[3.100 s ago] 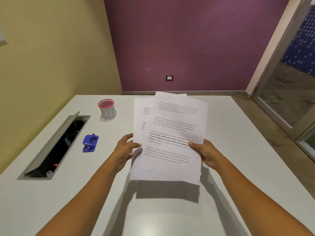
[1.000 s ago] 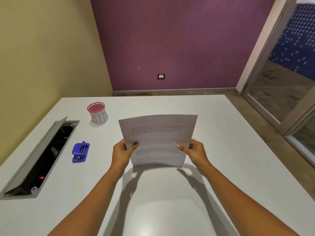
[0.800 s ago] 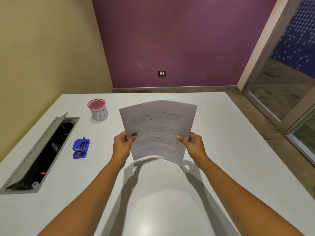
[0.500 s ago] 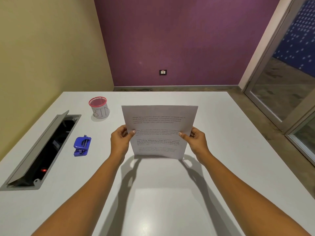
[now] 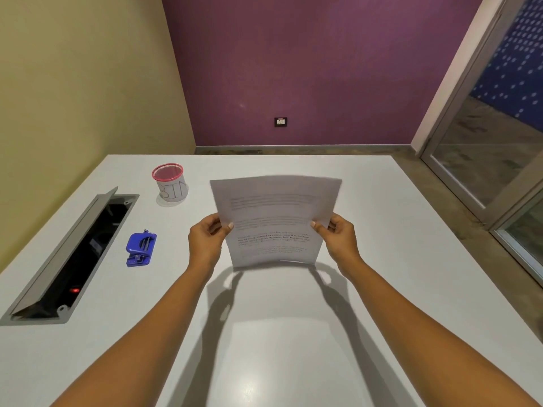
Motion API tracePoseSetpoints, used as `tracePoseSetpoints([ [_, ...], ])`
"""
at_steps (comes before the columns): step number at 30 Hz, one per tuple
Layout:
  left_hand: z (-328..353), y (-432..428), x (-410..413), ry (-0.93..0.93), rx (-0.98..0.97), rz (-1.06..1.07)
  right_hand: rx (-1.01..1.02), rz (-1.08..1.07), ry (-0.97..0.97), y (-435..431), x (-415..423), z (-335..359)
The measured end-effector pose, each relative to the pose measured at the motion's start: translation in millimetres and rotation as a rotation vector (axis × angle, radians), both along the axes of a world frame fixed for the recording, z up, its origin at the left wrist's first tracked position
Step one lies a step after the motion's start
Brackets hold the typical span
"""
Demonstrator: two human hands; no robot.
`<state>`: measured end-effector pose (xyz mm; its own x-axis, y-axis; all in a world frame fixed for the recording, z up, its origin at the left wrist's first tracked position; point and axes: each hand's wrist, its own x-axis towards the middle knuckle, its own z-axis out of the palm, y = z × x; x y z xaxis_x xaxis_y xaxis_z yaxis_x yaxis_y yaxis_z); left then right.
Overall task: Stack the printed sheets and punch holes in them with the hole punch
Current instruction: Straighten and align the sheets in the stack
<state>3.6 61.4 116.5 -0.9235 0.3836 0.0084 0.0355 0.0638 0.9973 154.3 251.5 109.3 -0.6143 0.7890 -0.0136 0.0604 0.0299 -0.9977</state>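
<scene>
I hold the printed sheets point(image 5: 274, 212) upright as one squared stack, bottom edge at or just above the white table point(image 5: 396, 259). My left hand point(image 5: 205, 245) grips the stack's left edge and my right hand point(image 5: 339, 240) grips its right edge, thumbs on the printed front. The stack bows slightly along its bottom edge. The blue hole punch point(image 5: 140, 249) lies on the table, apart from the sheets, to the left of my left hand.
A small cup with a pink rim marked BIN point(image 5: 170, 183) stands at the back left. An open grey cable hatch point(image 5: 70, 254) is sunk into the table's left side. A yellow wall runs along the left; a glass door stands at the right.
The fanned, uneven sheets have been squared into one aligned stack, held upright. Over the last second the stack has bobbed up and down in both hands.
</scene>
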Motion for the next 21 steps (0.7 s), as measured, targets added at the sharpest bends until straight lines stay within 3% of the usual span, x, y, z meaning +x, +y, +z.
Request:
tracePoseSetpoints([
  [5, -9, -3, 1, -0.003, -0.082, 0.02, 0.061, -0.01, -0.104, -2, 2, -11],
  [13, 5, -1, -2, 0.049, -0.023, 0.005, 0.071, -0.028, -0.016, -1, -2, 2],
  [21, -5, -1, 5, 0.027, -0.109, 0.001, 0.073, -0.042, -0.095, -4, 3, -12],
])
